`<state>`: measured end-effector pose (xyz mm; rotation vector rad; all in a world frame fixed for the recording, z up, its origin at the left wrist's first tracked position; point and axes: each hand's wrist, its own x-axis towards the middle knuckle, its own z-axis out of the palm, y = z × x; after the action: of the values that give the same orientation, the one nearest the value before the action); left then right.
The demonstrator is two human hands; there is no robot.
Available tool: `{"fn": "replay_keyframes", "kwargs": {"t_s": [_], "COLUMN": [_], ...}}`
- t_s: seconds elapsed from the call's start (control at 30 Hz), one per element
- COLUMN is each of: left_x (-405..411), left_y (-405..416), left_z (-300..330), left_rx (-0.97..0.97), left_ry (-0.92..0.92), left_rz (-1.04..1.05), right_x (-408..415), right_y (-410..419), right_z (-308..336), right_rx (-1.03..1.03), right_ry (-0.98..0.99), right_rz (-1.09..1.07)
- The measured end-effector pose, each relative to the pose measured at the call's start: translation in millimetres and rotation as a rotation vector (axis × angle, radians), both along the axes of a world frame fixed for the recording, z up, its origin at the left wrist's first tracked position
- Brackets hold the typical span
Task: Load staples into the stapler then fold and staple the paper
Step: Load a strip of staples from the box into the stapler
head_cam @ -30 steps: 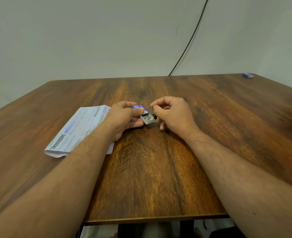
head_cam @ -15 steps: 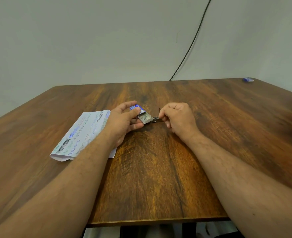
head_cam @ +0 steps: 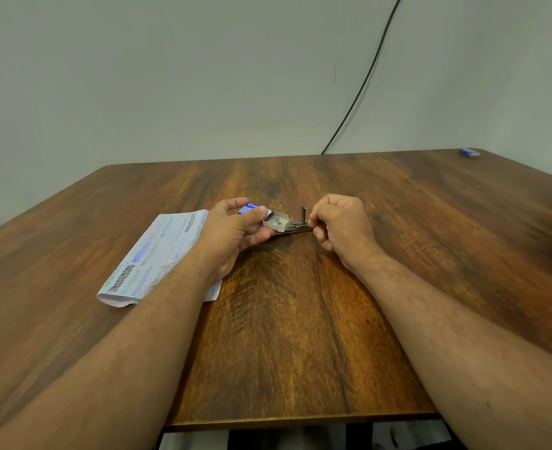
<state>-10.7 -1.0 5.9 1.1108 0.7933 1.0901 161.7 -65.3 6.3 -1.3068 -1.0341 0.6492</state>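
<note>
My left hand grips a small blue staple box just above the table, thumb on top. Its grey inner tray is slid out to the right and shows staples inside. From the tray a thin metal staple strip reaches right along the table, with a short piece standing upright at its end. My right hand pinches that right end with curled fingers. The folded printed paper lies on the table to the left, partly under my left forearm. I cannot make out a stapler.
The wooden table spreads out on all sides of my hands, its front edge near me. A small blue object lies at the far right corner. A black cable runs down the wall behind the table.
My right hand has moved right, away from the box, drawing the metal strip out of the tray. The left hand keeps its grip on the box. The view has tilted slightly.
</note>
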Motion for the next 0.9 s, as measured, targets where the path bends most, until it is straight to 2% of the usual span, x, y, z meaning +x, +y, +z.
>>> {"fn": "replay_keyframes", "kwargs": {"t_s": [0.2,0.37,0.47,0.6,0.9], "left_x": [0,-1,-2,-3,-8], "left_y": [-1,-5,-8,-10,-6], "left_z": [1,6,8,8,6], "left_rx": [-0.012,-0.044,-0.013,0.018,0.029], "left_ry": [-0.004,-0.024,-0.006,0.045,0.047], "left_rz": [0.0,0.004,0.003,-0.049,-0.103], "right_x": [2,4,2,1,-9], "right_y": [9,9,6,9,4], "right_z": [-5,-5,-4,-7,-8], "right_rx": [-0.061,0.012,0.048,0.063,0.084], "right_ry": [-0.107,0.017,0.025,-0.251,-0.539], "right_rz": [-0.027,0.045,0.067,0.054,0.032]}}
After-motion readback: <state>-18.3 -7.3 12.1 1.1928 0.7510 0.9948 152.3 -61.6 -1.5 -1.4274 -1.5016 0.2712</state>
